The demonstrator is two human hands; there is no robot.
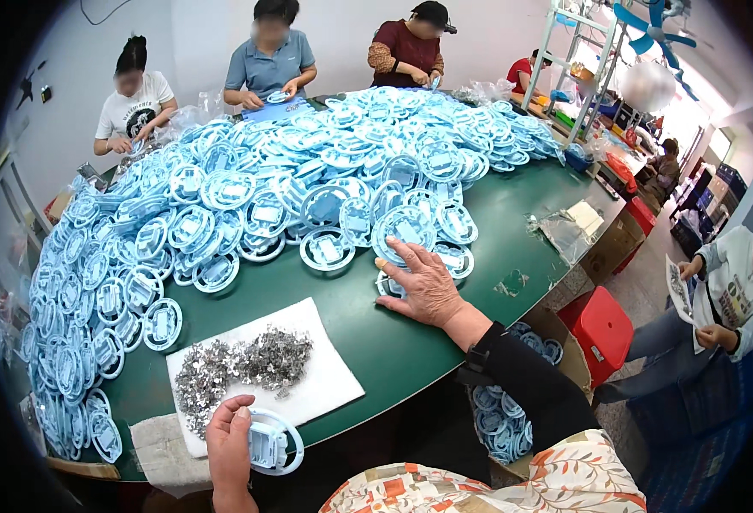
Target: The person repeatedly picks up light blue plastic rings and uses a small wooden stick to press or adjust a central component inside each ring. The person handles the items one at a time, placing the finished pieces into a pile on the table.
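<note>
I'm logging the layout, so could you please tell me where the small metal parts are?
In the head view, the small metal parts lie heaped on the white pad at lower left, just beyond the left hand.

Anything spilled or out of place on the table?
Nothing looks clearly spilled: the small metal pieces lie heaped on the white sheet. The loose blue parts crowd the near-left edge of the table, which looks untidy.

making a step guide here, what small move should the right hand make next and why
Probably the right hand should close on the round blue part at its fingertips and draw it from the pile: its fingers reach the pile's near edge, while the left hand holds a similar part.
</note>
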